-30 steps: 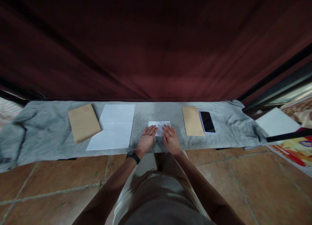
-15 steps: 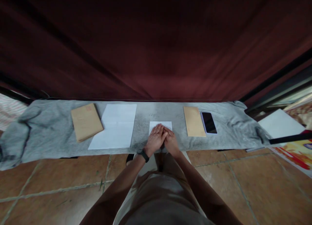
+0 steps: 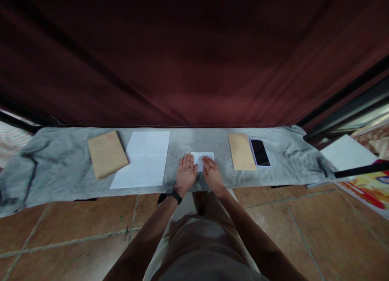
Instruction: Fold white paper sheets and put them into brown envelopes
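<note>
Pressing flat with open fingers on a small folded white paper [image 3: 204, 158] at the middle of the grey cloth [image 3: 54, 167]: left hand [image 3: 186, 173] over its left part, right hand [image 3: 212, 175] on its near right edge, gripping nothing. Lying farther left, a larger white sheet [image 3: 142, 159] and brown envelope [image 3: 106, 153]; farther right, another brown envelope [image 3: 241, 151] just beside a phone [image 3: 259, 152].

Folded sheet [image 3: 204, 158]: white matt paper. Envelope [image 3: 241, 151]: brown kraft paper. Grey cloth [image 3: 54, 171]: soft, wrinkled. Phone [image 3: 259, 152]: glossy black screen. Floor tiles [image 3: 75, 220]: smooth terracotta.

Dim, warm light; strong wide-angle bowing at edges.
</note>
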Demonstrator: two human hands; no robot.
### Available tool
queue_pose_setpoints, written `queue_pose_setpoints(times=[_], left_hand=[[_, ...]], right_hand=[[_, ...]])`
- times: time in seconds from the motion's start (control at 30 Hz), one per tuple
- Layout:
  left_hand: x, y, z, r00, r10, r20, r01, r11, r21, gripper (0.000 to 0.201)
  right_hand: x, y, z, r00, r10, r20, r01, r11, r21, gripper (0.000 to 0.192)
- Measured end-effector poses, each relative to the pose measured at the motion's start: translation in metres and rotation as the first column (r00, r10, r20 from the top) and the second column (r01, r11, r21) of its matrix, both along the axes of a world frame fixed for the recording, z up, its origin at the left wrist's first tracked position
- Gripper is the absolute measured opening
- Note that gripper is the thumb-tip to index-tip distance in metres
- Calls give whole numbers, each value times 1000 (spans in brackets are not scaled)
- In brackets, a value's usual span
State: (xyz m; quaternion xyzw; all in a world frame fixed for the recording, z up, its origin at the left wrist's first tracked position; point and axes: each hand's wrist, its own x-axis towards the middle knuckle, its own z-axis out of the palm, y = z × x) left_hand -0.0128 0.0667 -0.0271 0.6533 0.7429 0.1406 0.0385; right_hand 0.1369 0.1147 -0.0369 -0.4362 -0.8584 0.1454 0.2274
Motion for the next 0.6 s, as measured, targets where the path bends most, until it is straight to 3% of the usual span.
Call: queue_pose_setpoints(times=[0.13,0.23,0.6], left_hand=[[3,2,3,997,-71,-7,71,996,-47,60],[4,3,3,997,-72,-3,72,997,-30,59],[-2,-4,-4,998,-25,-59,26,1000,13,60]], right_hand=[[-18,11,6,994,103,33,-103,995,14,47],[-24,15,5,994,91,68,-93,995,24,47],[15,19,-6,992,-72,101,60,991,116,51]])
